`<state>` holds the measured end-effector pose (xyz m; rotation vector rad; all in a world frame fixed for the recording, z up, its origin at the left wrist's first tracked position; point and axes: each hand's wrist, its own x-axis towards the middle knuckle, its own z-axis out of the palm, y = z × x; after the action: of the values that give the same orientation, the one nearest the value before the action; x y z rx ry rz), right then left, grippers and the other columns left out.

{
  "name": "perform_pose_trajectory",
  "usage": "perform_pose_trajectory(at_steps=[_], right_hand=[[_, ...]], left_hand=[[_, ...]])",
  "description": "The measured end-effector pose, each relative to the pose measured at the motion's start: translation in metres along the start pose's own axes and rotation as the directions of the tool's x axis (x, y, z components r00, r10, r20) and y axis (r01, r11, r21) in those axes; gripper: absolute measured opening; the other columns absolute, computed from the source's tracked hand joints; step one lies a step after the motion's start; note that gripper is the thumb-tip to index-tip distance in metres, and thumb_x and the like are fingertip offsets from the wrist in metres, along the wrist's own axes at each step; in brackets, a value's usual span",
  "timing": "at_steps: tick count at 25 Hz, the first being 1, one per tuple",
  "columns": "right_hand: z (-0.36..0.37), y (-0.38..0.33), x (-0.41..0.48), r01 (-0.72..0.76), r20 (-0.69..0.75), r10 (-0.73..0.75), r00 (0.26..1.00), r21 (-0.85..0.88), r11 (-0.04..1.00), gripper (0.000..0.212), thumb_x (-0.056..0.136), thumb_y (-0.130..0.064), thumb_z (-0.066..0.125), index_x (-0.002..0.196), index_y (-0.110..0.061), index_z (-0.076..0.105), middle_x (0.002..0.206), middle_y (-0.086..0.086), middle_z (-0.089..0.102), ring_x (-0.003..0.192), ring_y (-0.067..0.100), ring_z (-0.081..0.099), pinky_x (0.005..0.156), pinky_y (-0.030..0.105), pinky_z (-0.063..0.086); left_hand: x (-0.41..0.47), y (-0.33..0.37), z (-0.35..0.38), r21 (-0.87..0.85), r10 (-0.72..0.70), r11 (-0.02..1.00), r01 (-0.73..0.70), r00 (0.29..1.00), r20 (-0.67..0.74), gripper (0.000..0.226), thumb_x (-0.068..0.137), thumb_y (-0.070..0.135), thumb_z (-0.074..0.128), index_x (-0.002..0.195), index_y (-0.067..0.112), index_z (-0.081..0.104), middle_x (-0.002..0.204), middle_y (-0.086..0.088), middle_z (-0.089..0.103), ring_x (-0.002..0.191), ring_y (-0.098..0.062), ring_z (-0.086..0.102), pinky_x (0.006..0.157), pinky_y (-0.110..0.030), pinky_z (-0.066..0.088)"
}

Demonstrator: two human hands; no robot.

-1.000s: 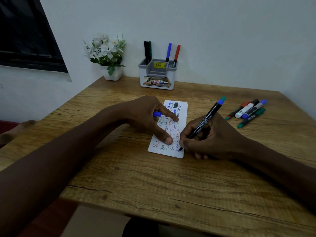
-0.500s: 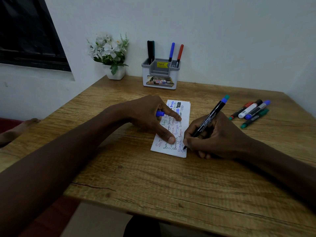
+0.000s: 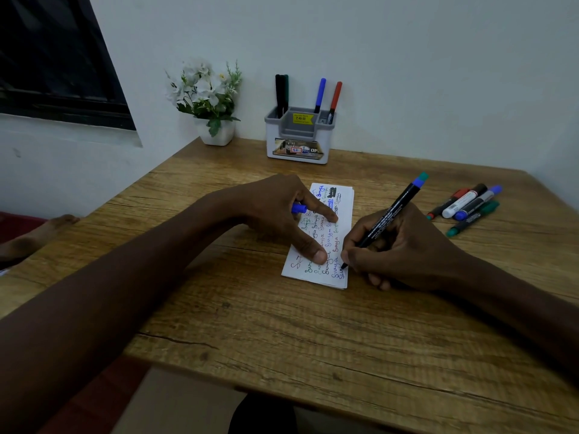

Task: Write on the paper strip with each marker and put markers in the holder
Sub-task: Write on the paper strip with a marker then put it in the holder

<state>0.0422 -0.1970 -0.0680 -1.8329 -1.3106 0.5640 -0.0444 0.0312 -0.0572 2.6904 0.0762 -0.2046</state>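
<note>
1. Head view: the left hand (image 3: 282, 211) pins the strip (image 3: 332, 236) mid-table (image 3: 282, 324) with thumb and forefinger, and its curled fingers hold a blue cap (image 3: 299, 208).
2. The right hand (image 3: 404, 249) grips a marker (image 3: 388, 217), its tip at the strip's right edge.
3. The holder (image 3: 297, 142) stands at the far edge. Loose markers (image 3: 466, 208) lie near the right edge, apart from the hands.
</note>
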Motion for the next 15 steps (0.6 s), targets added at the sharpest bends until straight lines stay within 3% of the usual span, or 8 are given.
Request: perform_pose_trajectory(at_steps=[2, 6, 9, 15], right_hand=[[0.0002, 0.0001, 0.0006, -0.007, 0.000, 0.007, 1.000, 0.003, 1.000, 0.005, 0.085, -0.008, 0.076, 0.084, -0.003, 0.073, 0.059, 0.015, 0.070, 0.041, 0.016, 0.063, 0.041, 0.022, 0.051], [-0.0004, 0.0002, 0.0010, -0.023, -0.007, 0.023, 1.000, 0.022, 0.999, 0.006, 0.086, -0.006, 0.075, 0.085, -0.001, 0.072, 0.058, 0.016, 0.070, 0.041, 0.015, 0.063, 0.040, 0.021, 0.051], [-0.0005, -0.0001, 0.0008, -0.026, -0.010, 0.027, 1.000, 0.025, 0.999, 0.006, 0.086, -0.007, 0.075, 0.084, -0.002, 0.072, 0.058, 0.015, 0.069, 0.040, 0.014, 0.063, 0.040, 0.021, 0.051], [-0.0007, -0.0008, 0.0018, -0.033, -0.015, 0.034, 0.999, 0.019, 0.999, 0.008, 0.087, -0.010, 0.074, 0.085, -0.003, 0.072, 0.056, 0.011, 0.069, 0.038, 0.012, 0.061, 0.040, 0.021, 0.050]], left_hand=[[0.0001, 0.0003, 0.0001, 0.000, -0.001, 1.000, 0.001, 1.000, 0.004, 0.079, 0.063, 0.062, 0.077, 0.137, 0.046, 0.056, 0.154, 0.009, 0.046, 0.109, 0.000, 0.044, 0.078, -0.013, 0.035], [-0.0005, 0.0010, -0.0002, -0.013, -0.001, 1.000, 0.001, 1.000, 0.000, 0.078, 0.063, 0.060, 0.078, 0.136, 0.046, 0.056, 0.152, 0.010, 0.047, 0.105, 0.002, 0.045, 0.077, -0.012, 0.034], [-0.0012, 0.0011, 0.0003, -0.014, -0.003, 1.000, 0.003, 1.000, -0.003, 0.082, 0.057, 0.065, 0.075, 0.135, 0.046, 0.058, 0.153, 0.009, 0.046, 0.117, -0.004, 0.045, 0.082, -0.014, 0.038], [-0.0013, 0.0007, 0.0003, -0.010, -0.003, 1.000, 0.003, 1.000, 0.000, 0.080, 0.059, 0.064, 0.077, 0.135, 0.046, 0.058, 0.151, 0.009, 0.048, 0.105, 0.002, 0.047, 0.079, -0.015, 0.038]])
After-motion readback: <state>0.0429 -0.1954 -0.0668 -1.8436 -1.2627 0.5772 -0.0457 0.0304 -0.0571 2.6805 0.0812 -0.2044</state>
